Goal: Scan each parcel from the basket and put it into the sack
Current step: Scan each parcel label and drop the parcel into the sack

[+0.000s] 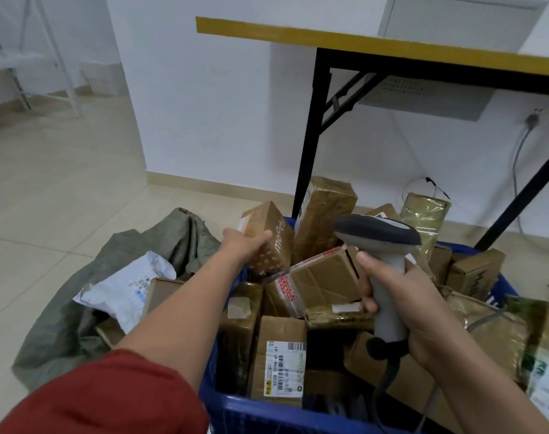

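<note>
While the grey-green sack point(79, 292) slumps open on the floor at far left with a white mailer point(126, 286) lying in its mouth, the left hand point(242, 242) reaches forward and clamps thumb and fingers round a small brown box point(273, 236), tilted at the far left corner of the blue basket point(235, 408). Over to the right, parcels are heaped high in that basket, and the right hand point(408, 308) wraps fully round the handle of the grey scanner point(379, 236), its head held above the pile.
</note>
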